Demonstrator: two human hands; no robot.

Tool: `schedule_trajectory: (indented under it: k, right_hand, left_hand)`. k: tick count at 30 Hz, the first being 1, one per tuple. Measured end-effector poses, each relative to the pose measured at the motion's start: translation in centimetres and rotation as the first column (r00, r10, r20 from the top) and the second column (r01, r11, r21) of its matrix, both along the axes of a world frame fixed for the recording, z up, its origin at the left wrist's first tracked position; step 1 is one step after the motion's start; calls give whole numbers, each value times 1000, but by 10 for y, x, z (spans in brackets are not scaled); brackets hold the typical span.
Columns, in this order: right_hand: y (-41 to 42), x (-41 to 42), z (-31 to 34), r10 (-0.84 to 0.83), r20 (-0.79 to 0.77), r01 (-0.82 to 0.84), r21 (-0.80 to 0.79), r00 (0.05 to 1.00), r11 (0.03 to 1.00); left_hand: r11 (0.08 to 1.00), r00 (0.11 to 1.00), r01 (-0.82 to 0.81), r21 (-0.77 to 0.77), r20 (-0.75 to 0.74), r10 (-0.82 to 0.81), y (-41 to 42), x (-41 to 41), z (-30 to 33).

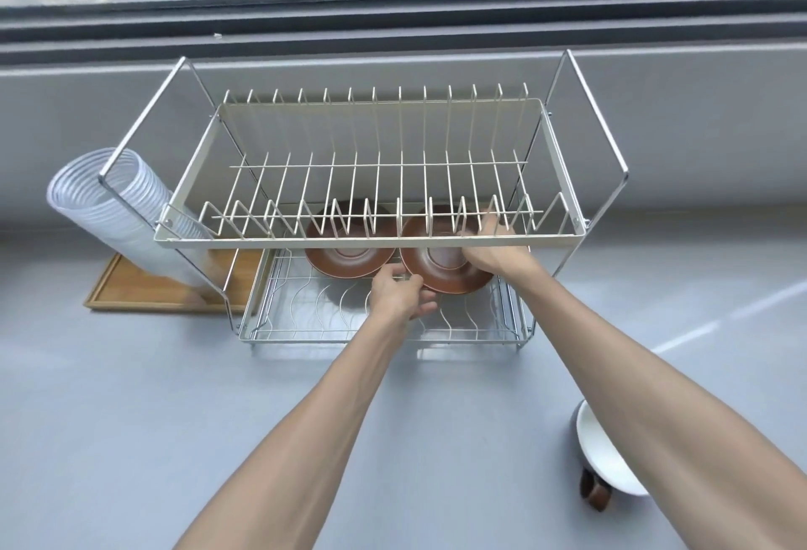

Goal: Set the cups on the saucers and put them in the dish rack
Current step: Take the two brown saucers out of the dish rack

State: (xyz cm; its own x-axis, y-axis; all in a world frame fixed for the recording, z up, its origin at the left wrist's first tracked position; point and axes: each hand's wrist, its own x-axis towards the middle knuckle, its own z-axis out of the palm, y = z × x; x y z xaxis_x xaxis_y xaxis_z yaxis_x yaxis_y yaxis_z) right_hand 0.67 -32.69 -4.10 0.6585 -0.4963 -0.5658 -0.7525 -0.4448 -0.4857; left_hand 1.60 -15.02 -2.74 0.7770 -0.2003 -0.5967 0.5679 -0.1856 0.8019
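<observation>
Two brown saucers lie side by side on the lower tier of a two-tier wire dish rack. The left saucer rests untouched. Both hands hold the right saucer: my left hand pinches its near-left rim, and my right hand grips its right edge, partly behind the upper tier's front bar. A cup with a white inside and a brown handle sits on the counter at the lower right, half hidden by my right forearm.
A stack of clear plastic cups leans on a wooden tray left of the rack. The upper tier holds nothing. Grey counter spreads in front; a window sill and wall run behind the rack.
</observation>
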Motion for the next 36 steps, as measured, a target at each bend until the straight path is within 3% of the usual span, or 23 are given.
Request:
schedule_trajectory:
  k: [6,20,36]
  right_hand:
    - [45,-34,49,28,92,-9,-197,995,980]
    - [120,-154,54,-94,234,97,-1,968,995]
    - [181,-308,22,-300,200,288,89,933,954]
  left_hand:
    - [1000,1000,-1,-31,26,2,28,-23,8]
    - [993,991,101,-53,94,-96,128,-107,25]
    - [969,963,244,40,110,-247,168,-216,-4]
